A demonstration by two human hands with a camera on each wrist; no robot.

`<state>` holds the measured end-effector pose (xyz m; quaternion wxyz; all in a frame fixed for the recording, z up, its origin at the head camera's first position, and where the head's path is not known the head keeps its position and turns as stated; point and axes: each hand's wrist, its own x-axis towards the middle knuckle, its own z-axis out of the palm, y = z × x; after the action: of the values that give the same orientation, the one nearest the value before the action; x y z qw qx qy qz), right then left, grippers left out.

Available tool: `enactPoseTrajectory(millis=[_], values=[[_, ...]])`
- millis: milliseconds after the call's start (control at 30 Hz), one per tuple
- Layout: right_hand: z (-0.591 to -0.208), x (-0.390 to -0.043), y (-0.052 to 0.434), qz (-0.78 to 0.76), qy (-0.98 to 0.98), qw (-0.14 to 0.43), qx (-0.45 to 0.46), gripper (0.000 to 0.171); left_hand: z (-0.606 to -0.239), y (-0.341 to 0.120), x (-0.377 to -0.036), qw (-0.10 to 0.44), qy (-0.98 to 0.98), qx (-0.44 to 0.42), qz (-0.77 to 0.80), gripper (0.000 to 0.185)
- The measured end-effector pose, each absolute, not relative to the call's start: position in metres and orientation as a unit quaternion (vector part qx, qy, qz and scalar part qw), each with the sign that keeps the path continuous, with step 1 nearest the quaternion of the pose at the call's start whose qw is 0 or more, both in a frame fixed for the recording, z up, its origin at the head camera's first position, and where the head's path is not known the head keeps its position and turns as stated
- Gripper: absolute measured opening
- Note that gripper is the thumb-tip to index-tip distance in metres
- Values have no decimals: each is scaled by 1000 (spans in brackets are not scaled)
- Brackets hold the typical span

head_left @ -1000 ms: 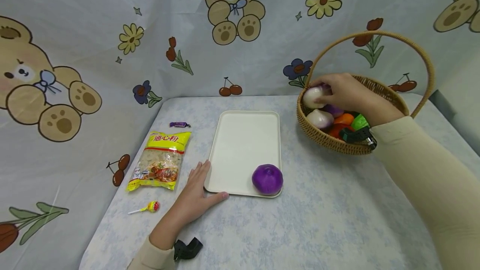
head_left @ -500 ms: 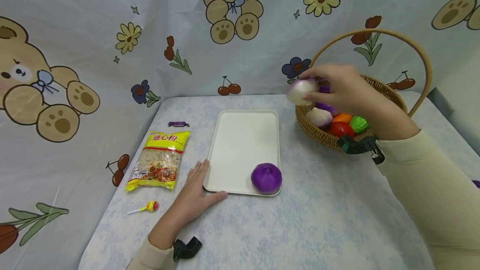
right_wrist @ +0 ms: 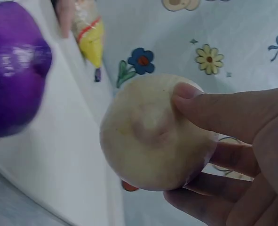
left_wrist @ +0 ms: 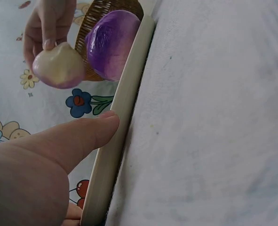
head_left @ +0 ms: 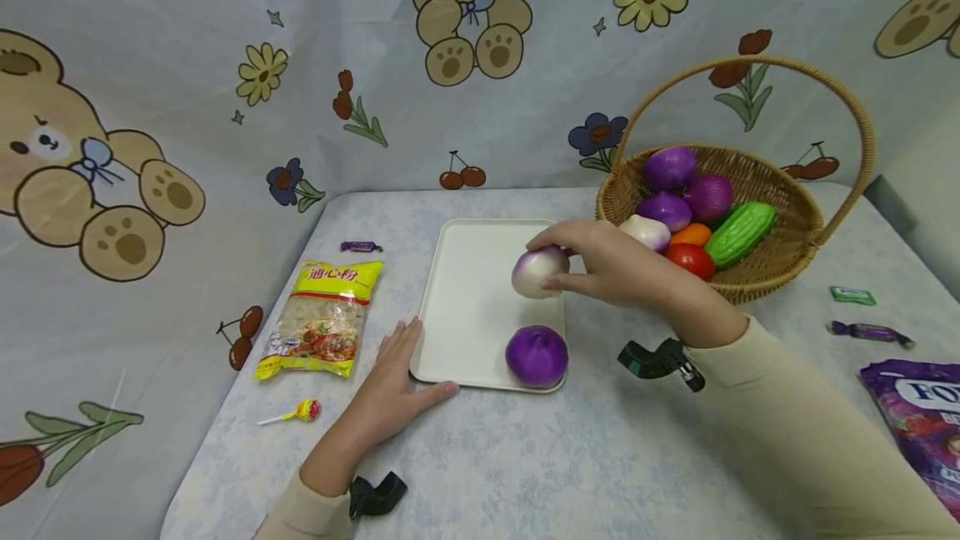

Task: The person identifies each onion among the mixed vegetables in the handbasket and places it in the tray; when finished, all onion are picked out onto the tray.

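My right hand [head_left: 592,261] holds a white and purple toy turnip [head_left: 537,272] just above the right side of the white tray [head_left: 472,298]. The wrist view shows the turnip [right_wrist: 155,132] pinched between thumb and fingers. A purple toy onion [head_left: 536,356] lies in the tray's near right corner, below the turnip. My left hand [head_left: 393,386] lies flat on the table, its thumb [left_wrist: 77,136] against the tray's near left corner [left_wrist: 120,122]. The turnip [left_wrist: 59,66] and the onion [left_wrist: 111,44] also show in the left wrist view.
A wicker basket [head_left: 780,261] with several toy vegetables stands at the back right. A yellow pasta packet [head_left: 321,319], a lollipop [head_left: 296,413] and a purple candy [head_left: 360,247] lie left of the tray. A purple bag [head_left: 918,423] and two candies lie at the right edge.
My right hand has lifted the turnip out of the basket and carried it left and down to over the tray. The left hand has stayed in place.
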<state>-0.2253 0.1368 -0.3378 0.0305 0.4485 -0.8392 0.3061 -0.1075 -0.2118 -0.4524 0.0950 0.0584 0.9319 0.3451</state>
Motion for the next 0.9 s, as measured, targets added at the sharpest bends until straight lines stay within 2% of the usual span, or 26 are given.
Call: enactPoseTrajectory(millis=[167, 300, 500, 733, 900], values=[[-362, -221, 130, 303, -849, -19, 433, 44, -453, -211, -108, 95, 932, 63, 344, 121], [-377, -223, 130, 306, -850, -36, 428, 43, -454, -212, -109, 88, 933, 69, 341, 121], [-391, -226, 131, 302, -852, -28, 427, 38, -455, -212, -109, 90, 932, 69, 344, 121], [-391, -228, 131, 290, -864, -17, 412, 45, -456, -212, -109, 88, 933, 67, 342, 121], [-393, -230, 132, 295, -863, -12, 410, 42, -456, -212, -110, 87, 933, 68, 344, 121]])
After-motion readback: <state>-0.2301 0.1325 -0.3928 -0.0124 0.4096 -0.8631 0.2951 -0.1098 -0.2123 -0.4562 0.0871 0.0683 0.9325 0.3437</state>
